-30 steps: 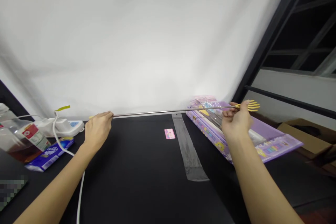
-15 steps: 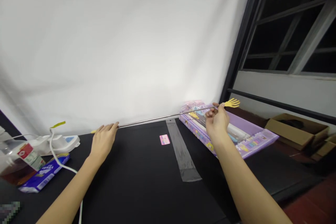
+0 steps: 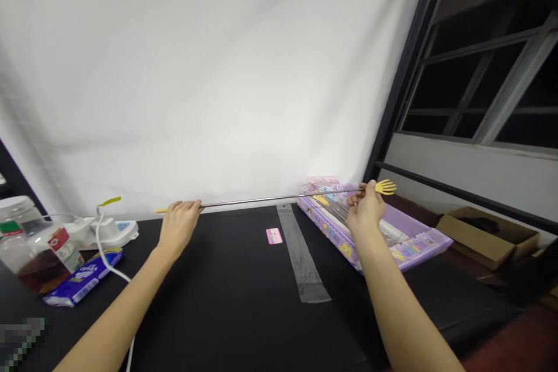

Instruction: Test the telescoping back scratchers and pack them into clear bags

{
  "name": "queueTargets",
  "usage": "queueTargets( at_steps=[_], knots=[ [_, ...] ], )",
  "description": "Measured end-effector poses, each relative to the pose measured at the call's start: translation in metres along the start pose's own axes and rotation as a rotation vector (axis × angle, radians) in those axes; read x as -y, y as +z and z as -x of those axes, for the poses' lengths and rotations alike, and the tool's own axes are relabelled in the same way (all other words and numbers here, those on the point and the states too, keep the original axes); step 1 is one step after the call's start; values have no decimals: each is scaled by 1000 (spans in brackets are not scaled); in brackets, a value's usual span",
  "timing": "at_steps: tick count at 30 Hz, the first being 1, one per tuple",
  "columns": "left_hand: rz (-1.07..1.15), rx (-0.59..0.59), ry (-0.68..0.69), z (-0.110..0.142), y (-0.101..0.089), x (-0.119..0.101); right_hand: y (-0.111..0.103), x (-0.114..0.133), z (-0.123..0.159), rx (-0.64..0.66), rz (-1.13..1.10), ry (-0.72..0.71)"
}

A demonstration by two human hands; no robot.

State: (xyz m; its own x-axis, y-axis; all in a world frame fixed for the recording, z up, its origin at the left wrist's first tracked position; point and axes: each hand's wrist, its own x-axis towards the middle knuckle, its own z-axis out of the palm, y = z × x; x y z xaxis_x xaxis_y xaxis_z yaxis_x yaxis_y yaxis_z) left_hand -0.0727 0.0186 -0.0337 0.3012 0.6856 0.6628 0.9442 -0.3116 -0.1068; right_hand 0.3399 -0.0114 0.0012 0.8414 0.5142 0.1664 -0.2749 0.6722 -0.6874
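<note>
A long telescopic back scratcher (image 3: pixel 261 200) stretches almost level above the black table, its thin metal rod fully drawn between my hands. My left hand (image 3: pixel 179 225) is closed round the handle end, whose yellow tip pokes out to the left. At the other end my right hand (image 3: pixel 367 209) pinches the rod just below the yellow hand-shaped head. Under the rod lie a flat clear plastic sleeve (image 3: pixel 303 261) and a small pink card (image 3: pixel 274 236). Beneath my right hand is an open purple box (image 3: pixel 418 253) with packaged items, a second yellow claw among them.
On the left stand a clear plastic jar (image 3: pixel 41 261) with dark liquid, a blue packet (image 3: pixel 85 279) and a white power strip (image 3: pixel 122 233). A white cable (image 3: pixel 114 271) runs toward the front edge. Cardboard boxes (image 3: pixel 483 241) sit beyond the table at right.
The back scratcher has become more level, its head end lower in view. Both hands keep their hold. The view has shifted slightly, showing more of the jar at left.
</note>
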Motion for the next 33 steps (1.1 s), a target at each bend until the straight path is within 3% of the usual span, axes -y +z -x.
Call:
queueTargets(
  at_steps=[7,13,16,26,33],
  knots=[
    [48,-37,29,-19,4,-4,6,-5,12,80,-49,90],
    [90,-47,68,-13,8,14,-3,3,-4,-1,-16,74],
    [91,-67,88,-13,5,12,-3,0,-3,37,24,72],
    [64,-87,268,-34,-14,-74,32,-45,79,655,162,256],
    [77,-80,347,-29,-19,-94,39,-53,116,901,252,212]
  ],
)
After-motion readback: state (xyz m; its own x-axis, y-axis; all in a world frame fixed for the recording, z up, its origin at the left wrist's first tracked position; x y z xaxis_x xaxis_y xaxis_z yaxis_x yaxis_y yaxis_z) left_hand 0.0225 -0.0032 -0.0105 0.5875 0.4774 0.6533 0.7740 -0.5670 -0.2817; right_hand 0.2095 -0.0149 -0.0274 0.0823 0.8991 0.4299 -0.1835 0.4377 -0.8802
